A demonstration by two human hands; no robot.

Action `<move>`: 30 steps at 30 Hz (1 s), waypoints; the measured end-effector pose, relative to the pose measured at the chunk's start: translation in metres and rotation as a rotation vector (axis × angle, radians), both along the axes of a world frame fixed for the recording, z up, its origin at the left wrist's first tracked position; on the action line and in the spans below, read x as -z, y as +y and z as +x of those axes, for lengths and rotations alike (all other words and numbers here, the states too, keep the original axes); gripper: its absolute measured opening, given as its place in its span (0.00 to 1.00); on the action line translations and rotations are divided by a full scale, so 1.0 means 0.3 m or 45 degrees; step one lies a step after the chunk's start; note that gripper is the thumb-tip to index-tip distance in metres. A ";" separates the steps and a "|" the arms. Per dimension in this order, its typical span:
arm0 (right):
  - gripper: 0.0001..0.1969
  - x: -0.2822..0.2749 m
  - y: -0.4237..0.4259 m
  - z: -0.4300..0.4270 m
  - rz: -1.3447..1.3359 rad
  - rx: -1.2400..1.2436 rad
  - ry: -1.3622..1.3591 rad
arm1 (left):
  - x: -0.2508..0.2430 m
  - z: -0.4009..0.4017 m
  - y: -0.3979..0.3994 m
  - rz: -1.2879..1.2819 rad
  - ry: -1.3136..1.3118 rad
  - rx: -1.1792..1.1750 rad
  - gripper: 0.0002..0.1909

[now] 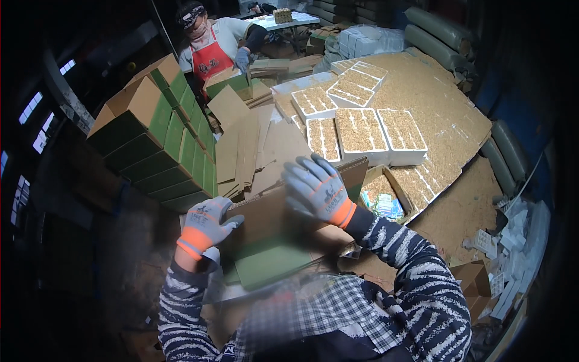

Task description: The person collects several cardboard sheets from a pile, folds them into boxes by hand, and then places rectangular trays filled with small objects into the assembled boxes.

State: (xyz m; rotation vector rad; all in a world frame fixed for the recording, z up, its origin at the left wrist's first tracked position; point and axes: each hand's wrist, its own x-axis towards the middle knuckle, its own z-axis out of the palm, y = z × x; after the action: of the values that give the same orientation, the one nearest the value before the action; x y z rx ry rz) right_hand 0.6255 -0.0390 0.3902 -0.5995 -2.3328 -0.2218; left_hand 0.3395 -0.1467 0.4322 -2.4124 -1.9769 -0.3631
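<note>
Before me a flat cardboard carton blank (267,217), brown on its upper part, stands tilted on edge. A green cardboard panel (276,264) lies below it. My left hand (208,224), in a grey work glove with an orange cuff, is at the blank's upper left corner, thumb apart from the fingers; whether it grips the edge is unclear. My right hand (319,190), gloved alike and blurred along its fingers, is raised over the blank's right part with fingers spread and nothing in it.
Green cartons (158,149) are stacked at left. Flattened cardboard (244,145) lies ahead. White foam trays (362,131) filled with granular material stand on a table (443,104). A box with packets (386,203) is at right. A co-worker (212,54) handles a green carton behind the stack.
</note>
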 end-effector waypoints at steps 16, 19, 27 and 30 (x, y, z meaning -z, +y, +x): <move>0.21 0.072 -0.030 0.029 -0.542 -0.615 -0.447 | 0.086 0.188 0.147 0.227 -0.721 0.453 0.13; 0.27 -0.159 -0.040 0.106 -0.930 -0.130 -0.064 | 0.159 0.135 0.151 -0.528 -0.213 0.472 0.20; 0.37 0.055 0.031 0.119 -0.904 -0.495 -0.775 | 0.341 0.049 0.121 -0.252 -1.751 0.016 0.19; 0.34 -0.011 0.001 0.176 -1.109 -0.482 -0.157 | 0.501 -0.074 -0.021 0.362 -1.635 -0.373 0.22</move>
State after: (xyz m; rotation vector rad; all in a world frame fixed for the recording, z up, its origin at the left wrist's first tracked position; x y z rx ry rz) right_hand 0.6783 -0.0388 0.3935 -0.5221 -2.5448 0.9964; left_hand 0.3174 -0.1530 0.2818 -1.6907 -2.2025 -2.3864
